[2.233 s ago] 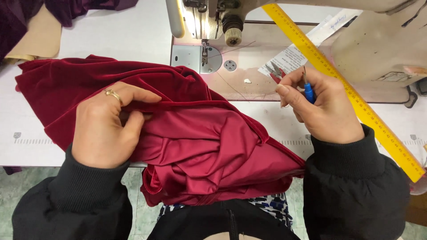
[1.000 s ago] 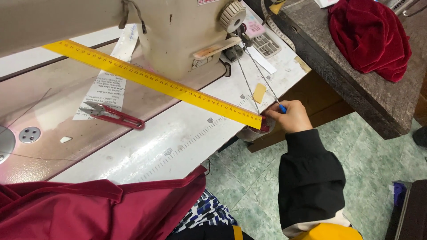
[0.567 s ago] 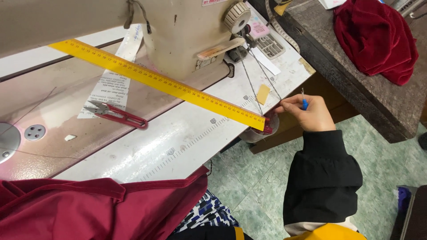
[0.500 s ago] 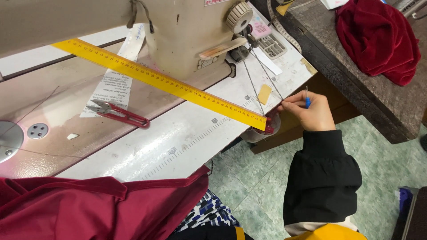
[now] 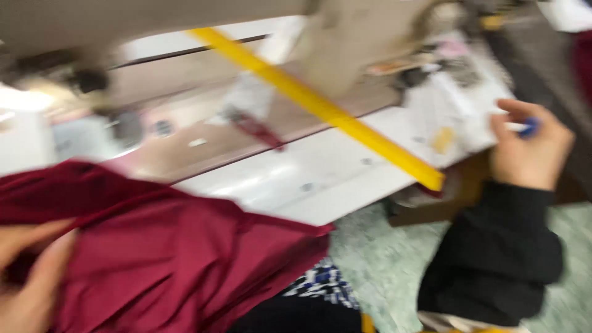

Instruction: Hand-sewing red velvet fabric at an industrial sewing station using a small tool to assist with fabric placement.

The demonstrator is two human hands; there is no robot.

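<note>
Head view: blurred throughout.
Right hand (image 5: 531,154): at 3 o'clock, my fingers pinch a small blue object (image 5: 528,127).
Left hand (image 5: 28,280): at 8 o'clock, on dark red fabric (image 5: 179,259); grip unclear.
Between: yellow ruler (image 5: 320,108) across white table (image 5: 320,179).

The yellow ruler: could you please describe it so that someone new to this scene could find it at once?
Start at the beige sewing machine on the white table. A long flat ruler runs slantwise from beneath the machine to the table's edge, ending near the right hand. It is the only bright yellow strip there; the red scissors beside it are far shorter.
</note>
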